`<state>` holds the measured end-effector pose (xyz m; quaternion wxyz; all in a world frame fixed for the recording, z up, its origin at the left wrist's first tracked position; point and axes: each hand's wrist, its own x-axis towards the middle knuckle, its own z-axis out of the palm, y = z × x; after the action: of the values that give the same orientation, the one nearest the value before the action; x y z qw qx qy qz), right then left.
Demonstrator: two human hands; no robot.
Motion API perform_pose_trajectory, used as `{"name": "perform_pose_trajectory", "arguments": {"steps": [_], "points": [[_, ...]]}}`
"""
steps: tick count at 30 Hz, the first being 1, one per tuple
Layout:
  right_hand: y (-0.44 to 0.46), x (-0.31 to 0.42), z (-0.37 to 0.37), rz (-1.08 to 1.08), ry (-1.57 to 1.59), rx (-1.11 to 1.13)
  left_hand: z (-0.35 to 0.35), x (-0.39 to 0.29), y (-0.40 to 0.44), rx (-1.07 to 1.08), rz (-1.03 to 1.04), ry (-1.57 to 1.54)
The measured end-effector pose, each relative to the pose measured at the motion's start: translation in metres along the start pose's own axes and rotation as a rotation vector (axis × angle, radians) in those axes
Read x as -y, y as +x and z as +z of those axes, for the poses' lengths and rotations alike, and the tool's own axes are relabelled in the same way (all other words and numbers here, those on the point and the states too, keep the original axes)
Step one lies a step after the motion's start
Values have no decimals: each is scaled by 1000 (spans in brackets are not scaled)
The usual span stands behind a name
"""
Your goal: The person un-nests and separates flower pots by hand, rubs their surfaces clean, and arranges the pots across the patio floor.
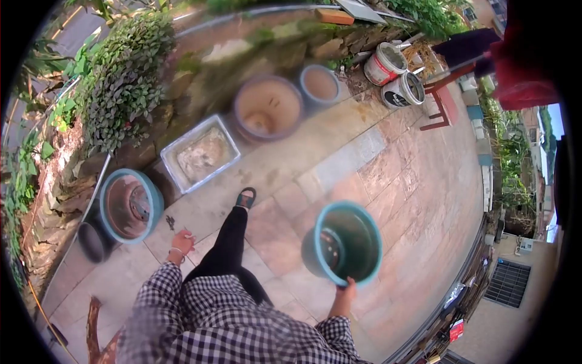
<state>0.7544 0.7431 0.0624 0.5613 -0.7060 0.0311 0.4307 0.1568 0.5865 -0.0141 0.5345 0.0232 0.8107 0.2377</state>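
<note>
My right hand grips the rim of a teal plastic flower pot, its fingers closed over the near edge. The pot hangs to the right of my legs, tilted so that its inside shows, with holes in its base. My left hand, a band at its wrist, hangs free on the other side with its fingers loosely bent and apart. Nearest to it is another teal-rimmed pot with drainage holes, standing on the paving. A small dark pot sits beside that one, partly hidden.
Along the mossy stone wall stand a rectangular planter, a large round pot and a smaller pot. Two white buckets and a red-brown chair are farther right. A branch lies at lower left.
</note>
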Motion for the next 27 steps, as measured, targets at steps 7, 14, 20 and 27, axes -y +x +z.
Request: {"name": "perform_pose_trajectory", "arguments": {"steps": [7, 14, 20, 27], "points": [[58, 64, 179, 13, -119, 17, 40, -57, 57, -112, -206, -55], [144, 87, 349, -28, -131, 155, 78, -231, 99, -76, 97, 60], [228, 114, 484, -31, -154, 298, 142, -462, 151, -273, 745, 142], [348, 108, 672, 0, -81, 376, 193, -745, 187, -820, 1346, 671]]}}
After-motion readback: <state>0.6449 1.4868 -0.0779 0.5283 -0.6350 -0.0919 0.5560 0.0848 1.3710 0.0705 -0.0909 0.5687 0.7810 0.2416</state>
